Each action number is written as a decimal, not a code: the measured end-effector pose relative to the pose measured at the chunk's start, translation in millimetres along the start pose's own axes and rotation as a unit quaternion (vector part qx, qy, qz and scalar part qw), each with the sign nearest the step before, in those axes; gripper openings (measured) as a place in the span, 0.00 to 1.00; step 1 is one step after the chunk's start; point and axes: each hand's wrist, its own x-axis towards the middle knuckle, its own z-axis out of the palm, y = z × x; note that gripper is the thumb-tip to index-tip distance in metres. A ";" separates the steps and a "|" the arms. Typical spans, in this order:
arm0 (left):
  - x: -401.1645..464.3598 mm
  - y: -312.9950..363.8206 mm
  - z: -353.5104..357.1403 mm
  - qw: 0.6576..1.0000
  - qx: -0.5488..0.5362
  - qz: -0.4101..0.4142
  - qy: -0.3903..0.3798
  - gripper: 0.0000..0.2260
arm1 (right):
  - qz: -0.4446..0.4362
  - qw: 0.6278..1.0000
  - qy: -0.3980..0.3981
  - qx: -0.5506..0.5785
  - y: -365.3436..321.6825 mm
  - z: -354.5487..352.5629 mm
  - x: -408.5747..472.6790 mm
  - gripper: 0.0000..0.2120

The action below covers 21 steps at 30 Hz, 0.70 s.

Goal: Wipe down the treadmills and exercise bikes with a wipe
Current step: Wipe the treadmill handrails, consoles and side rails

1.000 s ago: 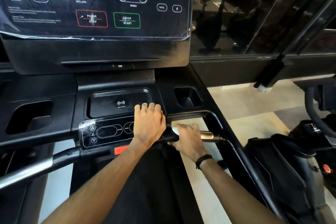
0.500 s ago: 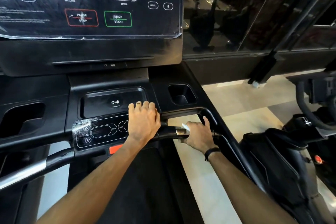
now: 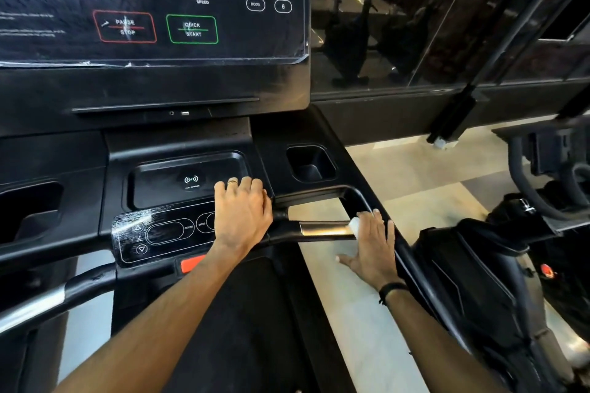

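The right hand (image 3: 375, 246) presses a small white wipe (image 3: 354, 224) under straight, spread fingers onto the right end of the black treadmill's silver metal handlebar sensor (image 3: 322, 229); the left hand (image 3: 242, 214) rests flat, holding nothing, on the glossy black lower control panel (image 3: 159, 233), just left of that bar.

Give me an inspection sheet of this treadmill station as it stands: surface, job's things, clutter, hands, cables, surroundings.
Surface: treadmill console with smeared streaks over its buttons; lower control panel also streaked.
Job's things: white wipe pressed on the metal handlebar under the right hand.
Clutter: nothing seen in the cup holder or the charging tray.
Hands: left hand rests on the console's edge, fingers curled over the tray's lip; right hand lies flat, fingers straight, on the wipe.
Cables: nothing seen.
Surroundings: black exercise machine to the right, pale floor, dark glass wall.
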 end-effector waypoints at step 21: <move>-0.8 -0.6 3.6 0.999 -0.023 -0.002 0.029 0.10 | -0.155 0.983 0.091 -0.033 -118.4 9.0 -31.3 0.49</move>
